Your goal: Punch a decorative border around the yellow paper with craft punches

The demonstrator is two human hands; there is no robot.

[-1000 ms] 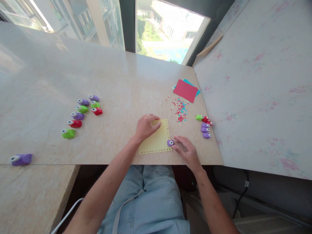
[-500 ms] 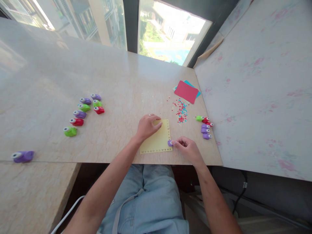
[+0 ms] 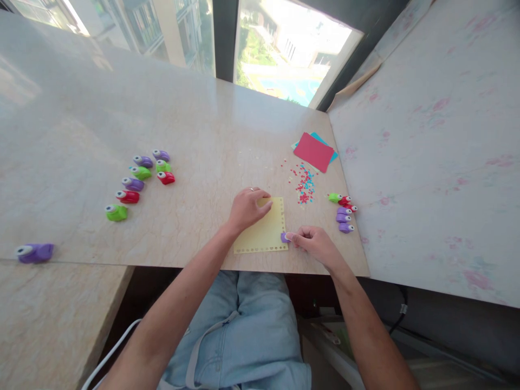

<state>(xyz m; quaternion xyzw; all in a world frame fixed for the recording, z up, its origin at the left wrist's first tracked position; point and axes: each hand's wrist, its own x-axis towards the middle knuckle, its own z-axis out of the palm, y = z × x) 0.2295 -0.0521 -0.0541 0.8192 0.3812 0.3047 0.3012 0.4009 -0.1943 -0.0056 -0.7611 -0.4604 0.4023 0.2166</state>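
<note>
A yellow sheet (image 3: 260, 236) lies near the table's front edge, with small punched shapes along its right and bottom edges. My left hand (image 3: 248, 209) rests on its upper part, thumb and fingers apart, holding nothing. At the sheet's right edge, near the lower corner, sits a small purple punch (image 3: 284, 237). My right hand (image 3: 312, 242) grips that punch between thumb and fingers.
Red, blue and pale paper bits (image 3: 305, 187) lie beyond the sheet, below stacked red and blue cards (image 3: 314, 151). Several punches (image 3: 346, 218) stand by the wall, several more (image 3: 128, 196) at the left. A purple punch (image 3: 36, 252) sits far left.
The camera view has shifted slightly. Both hands stay in nearly the same place on the sheet, and the right one still grips the purple punch.
</note>
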